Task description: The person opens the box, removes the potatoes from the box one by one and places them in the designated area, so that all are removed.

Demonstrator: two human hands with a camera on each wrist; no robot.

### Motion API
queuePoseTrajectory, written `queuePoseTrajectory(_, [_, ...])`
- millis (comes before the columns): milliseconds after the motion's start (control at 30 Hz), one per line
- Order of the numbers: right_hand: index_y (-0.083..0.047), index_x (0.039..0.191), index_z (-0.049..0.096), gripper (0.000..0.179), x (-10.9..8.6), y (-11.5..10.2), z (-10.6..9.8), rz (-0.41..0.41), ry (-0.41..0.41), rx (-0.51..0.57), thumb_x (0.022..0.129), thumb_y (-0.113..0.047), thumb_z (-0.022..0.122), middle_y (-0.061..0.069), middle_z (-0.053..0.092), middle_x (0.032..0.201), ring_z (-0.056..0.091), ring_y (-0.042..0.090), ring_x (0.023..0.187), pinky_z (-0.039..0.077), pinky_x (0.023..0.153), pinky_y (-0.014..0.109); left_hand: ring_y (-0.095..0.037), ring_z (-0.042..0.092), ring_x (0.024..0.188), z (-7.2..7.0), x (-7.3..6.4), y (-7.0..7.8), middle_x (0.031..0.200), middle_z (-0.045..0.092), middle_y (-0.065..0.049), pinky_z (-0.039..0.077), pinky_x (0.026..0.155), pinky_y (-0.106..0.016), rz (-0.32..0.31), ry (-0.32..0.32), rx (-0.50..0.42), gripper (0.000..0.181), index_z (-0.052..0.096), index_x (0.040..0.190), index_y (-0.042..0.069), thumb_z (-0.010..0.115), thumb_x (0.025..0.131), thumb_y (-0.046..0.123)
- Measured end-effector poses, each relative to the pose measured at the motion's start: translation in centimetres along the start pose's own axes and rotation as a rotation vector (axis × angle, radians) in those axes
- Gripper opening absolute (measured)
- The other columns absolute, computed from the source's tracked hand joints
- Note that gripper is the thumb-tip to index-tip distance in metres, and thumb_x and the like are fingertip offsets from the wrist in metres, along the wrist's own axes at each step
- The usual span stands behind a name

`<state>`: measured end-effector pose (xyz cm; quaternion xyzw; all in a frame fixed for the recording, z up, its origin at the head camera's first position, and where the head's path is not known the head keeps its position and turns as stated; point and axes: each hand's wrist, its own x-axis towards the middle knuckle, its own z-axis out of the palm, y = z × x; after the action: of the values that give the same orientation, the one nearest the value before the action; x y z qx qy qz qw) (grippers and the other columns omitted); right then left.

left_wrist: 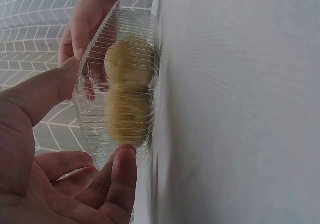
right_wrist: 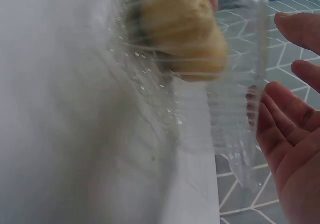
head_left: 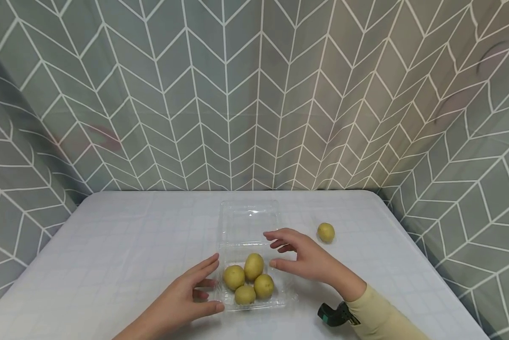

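Observation:
A clear plastic clamshell box [head_left: 275, 303] lies unfolded on the table, its lid [head_left: 250, 222] flat toward the far side. Several smooth yellow round-to-oval fruits [head_left: 254, 267] sit together in the base. At the box's left side is my left hand [head_left: 190, 295], fingers extended, thumb by the near corner; in the left wrist view its thumb [left_wrist: 60, 82] touches the rim. My right hand [head_left: 303, 257] hovers over the box's right side, fingers loosely bent with nothing between them. In the right wrist view, the ribbed plastic wall stands between that hand [right_wrist: 295, 129] and the fruits [right_wrist: 182, 32].
One more yellow fruit [head_left: 326, 233] lies on the white tablecloth [head_left: 123, 255], right of the lid. A dark wrist device [head_left: 337, 315] is strapped at the right sleeve. Grey curtains [head_left: 246, 94] with white chevron lines surround the table's back and sides.

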<state>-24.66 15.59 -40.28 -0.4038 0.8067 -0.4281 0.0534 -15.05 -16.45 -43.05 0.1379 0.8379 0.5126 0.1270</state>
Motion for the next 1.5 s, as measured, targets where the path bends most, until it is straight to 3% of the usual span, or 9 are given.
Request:
queuePoseTrajectory(300, [-0.013,0.137,0.056,0.048,0.3,0.0,1.2,-0.021,-0.086,-0.019,0.093,-0.027,0.072,0.005,0.06,0.129,0.061,0.025,0.113,0.05,0.096,0.038,-0.024,0.058,0.12,0.0,0.1,0.0,0.161,0.026,-0.002,0.053,0.083,-0.021,0.003,0.001,0.005,0.09,0.039,0.151,0.006,0.083,0.08,0.038])
queuePoseTrajectory(667, [-0.017,0.135,0.06,0.043,1.4,-0.4,2.4,-0.004,-0.212,-0.262,0.095,-0.031,0.068,-0.01,0.057,0.131,0.053,0.008,0.121,0.045,0.102,0.033,-0.025,0.057,0.121,0.0,-0.1,-0.1,0.161,0.025,-0.001,0.052,0.085,-0.022,0.004,-0.002,-0.013,0.089,0.039,0.152,0.006,0.083,0.08,0.037])
queuePoseTrajectory(1033, [-0.014,0.13,0.066,0.035,2.0,-1.4,3.1,-0.006,-0.205,-0.406,0.096,-0.021,0.066,-0.006,0.058,0.122,0.056,0.005,0.108,0.049,0.093,0.027,-0.024,0.057,0.121,0.0,0.1,-0.3,0.161,0.025,-0.001,0.053,0.085,-0.023,0.012,-0.006,-0.023,0.089,0.038,0.152,0.008,0.083,0.081,0.036])
queuePoseTrajectory(1167, [-0.015,0.13,0.067,0.036,2.2,-1.8,3.0,0.033,-0.225,-0.408,0.095,-0.025,0.068,-0.008,0.059,0.121,0.056,0.002,0.105,0.05,0.09,0.025,-0.025,0.056,0.122,0.1,0.1,-0.3,0.161,0.025,0.0,0.053,0.085,-0.023,0.014,-0.008,-0.027,0.089,0.038,0.152,0.008,0.083,0.081,0.036])
queuePoseTrajectory(1500, [-0.012,0.124,0.071,0.036,2.9,-2.3,3.1,0.038,-0.237,-0.449,0.091,-0.024,0.074,-0.007,0.063,0.116,0.059,0.005,0.103,0.05,0.089,0.024,-0.025,0.055,0.123,0.1,0.0,-0.3,0.161,0.024,0.001,0.052,0.086,-0.023,0.014,-0.009,-0.035,0.088,0.038,0.152,0.008,0.083,0.081,0.035])
